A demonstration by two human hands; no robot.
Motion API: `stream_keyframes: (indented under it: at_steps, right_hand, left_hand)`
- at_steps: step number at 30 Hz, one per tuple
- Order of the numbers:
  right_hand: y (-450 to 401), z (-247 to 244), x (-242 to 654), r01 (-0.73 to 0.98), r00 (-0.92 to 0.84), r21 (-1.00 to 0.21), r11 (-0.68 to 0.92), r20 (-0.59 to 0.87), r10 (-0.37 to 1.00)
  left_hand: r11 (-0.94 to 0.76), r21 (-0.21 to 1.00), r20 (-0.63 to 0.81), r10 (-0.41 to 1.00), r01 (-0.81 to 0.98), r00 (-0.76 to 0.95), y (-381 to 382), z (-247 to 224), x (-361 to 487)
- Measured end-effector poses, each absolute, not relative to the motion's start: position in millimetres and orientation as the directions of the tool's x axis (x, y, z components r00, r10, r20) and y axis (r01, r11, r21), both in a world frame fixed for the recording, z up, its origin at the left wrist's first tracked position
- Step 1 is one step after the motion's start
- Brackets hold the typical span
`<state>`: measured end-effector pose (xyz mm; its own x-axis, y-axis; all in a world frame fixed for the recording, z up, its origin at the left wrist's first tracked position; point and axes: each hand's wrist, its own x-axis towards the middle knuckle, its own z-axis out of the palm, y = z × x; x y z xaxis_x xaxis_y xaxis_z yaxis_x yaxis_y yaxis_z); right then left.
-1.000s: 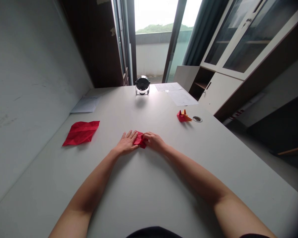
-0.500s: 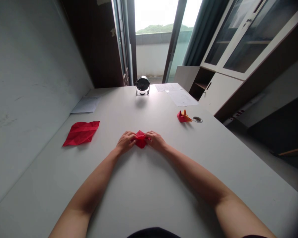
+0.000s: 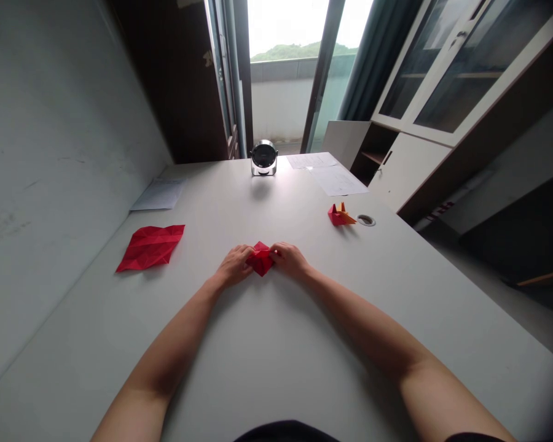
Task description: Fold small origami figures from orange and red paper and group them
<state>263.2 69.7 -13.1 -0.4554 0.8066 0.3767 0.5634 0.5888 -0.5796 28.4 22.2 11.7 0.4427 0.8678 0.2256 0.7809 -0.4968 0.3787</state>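
A small red folded paper (image 3: 262, 260), roughly diamond-shaped, lies on the white table (image 3: 267, 350) between my hands. My left hand (image 3: 236, 264) grips its left side with curled fingers. On the right side, the thumb and fingers of my right hand (image 3: 288, 258) pinch its edge. The paper's middle and its near and far corners show, while its side corners are partly covered by my fingers. To the left lies a larger creased sheet of red paper (image 3: 152, 247), away from both hands. Folded red and orange paper pieces (image 3: 340, 214) stand to the right.
A round black fan-like device on a metal stand (image 3: 263, 158) stands at the table's far edge. Printed sheets (image 3: 336, 180) lie at the back right, another stack of papers (image 3: 157, 194) at the back left. A cable hole (image 3: 365, 220) sits near the right edge; a wall borders the left.
My fingers have shifted slightly outward on the red folded paper, so more of its middle shows and it looks flatter. Both hands stay on it.
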Motion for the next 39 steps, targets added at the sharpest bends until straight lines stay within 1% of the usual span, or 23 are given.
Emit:
stream_keyframes:
  at_steps: [6, 10, 15, 19, 23, 27, 33, 36, 39]
  right_hand:
    - [70, -11, 263, 0.586, -0.438, -0.591, 0.555, 0.345, 0.830]
    - [69, -9, 263, 0.556, -0.448, -0.618, 0.556, 0.341, 0.827]
    - [64, -3, 264, 0.439, -0.566, -0.672, 0.597, 0.310, 0.764]
    - [62, 0, 263, 0.447, -0.605, -0.616, 0.649, 0.325, 0.726]
    - [64, -3, 261, 0.431, -0.627, -0.568, 0.701, 0.370, 0.686]
    - [69, -9, 262, 0.435, -0.597, -0.588, 0.682, 0.379, 0.707]
    - [71, -14, 261, 0.518, -0.477, -0.650, 0.556, 0.320, 0.819]
    - [69, -12, 259, 0.558, -0.435, -0.644, 0.524, 0.311, 0.845]
    - [68, -9, 258, 0.585, -0.409, -0.635, 0.505, 0.306, 0.859]
  left_hand:
    - [-0.516, 0.345, 0.256, 0.856, 0.784, 0.450, 23, 9, 27]
    - [-0.528, 0.353, 0.277, 0.848, 0.773, 0.452, 22, 10, 27]
    - [-0.507, 0.436, 0.280, 0.862, 0.744, 0.423, 24, 13, 25]
    - [-0.454, 0.523, 0.259, 0.891, 0.721, 0.374, 26, 14, 22]
    - [-0.435, 0.564, 0.247, 0.900, 0.702, 0.360, 28, 12, 21]
    - [-0.417, 0.547, 0.245, 0.909, 0.726, 0.337, 28, 10, 22]
    - [-0.490, 0.491, 0.264, 0.872, 0.721, 0.412, 24, 9, 24]
    - [-0.514, 0.442, 0.287, 0.857, 0.735, 0.428, 24, 8, 26]
    - [-0.490, 0.403, 0.287, 0.869, 0.773, 0.402, 26, 6, 27]
